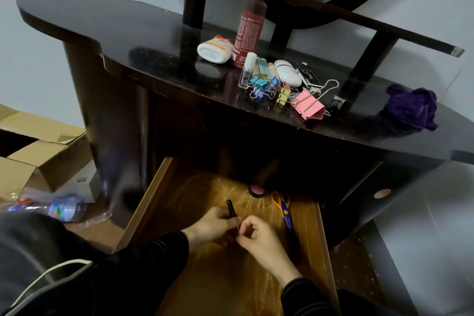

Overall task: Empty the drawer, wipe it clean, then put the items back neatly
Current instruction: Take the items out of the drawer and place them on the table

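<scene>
Two dark sleeves reach into the open drawer [154,187], and both hands meet near its front edge. The left hand [214,223] has its fingers curled round a black pen [230,206], whose upper end sticks out towards the drawer's back. The right hand [256,235] sits just beside it with the fingers curled in and thumb and forefinger drawn together at the pen's lower end; whether they actually pinch the pen I cannot tell.

Along the drawer's right side lie yellow-and-blue scissors [283,206], handles towards the back. At the back edge, half under the dresser top, sits a round pink compact [257,190].

On the dresser top [115,25], towards the middle, a red bottle [247,33] stands upright with a white bottle [215,50] lying on its side against its left. In front of them are a small clear vial [247,70] with a white cap, a white oval case [287,73], a heap of coloured binder clips [266,87] and a large pink binder clip [307,105] near the front edge. A crumpled purple cloth [410,108] lies towards the right end. An opened cardboard box [38,151] stands on the floor at the left.
</scene>
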The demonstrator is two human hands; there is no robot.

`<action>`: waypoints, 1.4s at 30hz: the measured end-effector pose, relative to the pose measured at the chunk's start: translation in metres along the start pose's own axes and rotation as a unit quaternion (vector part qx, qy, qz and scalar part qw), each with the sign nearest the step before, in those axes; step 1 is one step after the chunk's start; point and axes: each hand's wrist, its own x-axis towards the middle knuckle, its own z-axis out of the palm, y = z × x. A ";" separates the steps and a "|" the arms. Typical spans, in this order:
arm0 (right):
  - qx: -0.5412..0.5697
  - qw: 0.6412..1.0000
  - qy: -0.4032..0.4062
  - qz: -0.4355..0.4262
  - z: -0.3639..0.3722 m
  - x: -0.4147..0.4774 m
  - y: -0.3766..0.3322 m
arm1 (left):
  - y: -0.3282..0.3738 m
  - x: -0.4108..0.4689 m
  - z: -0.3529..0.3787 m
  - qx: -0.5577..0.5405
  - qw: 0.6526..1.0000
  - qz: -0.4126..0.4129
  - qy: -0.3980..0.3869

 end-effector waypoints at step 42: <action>0.150 0.896 0.384 -0.166 -0.132 -0.102 -0.126 | 0.087 -0.088 0.024 0.121 0.928 0.349 0.056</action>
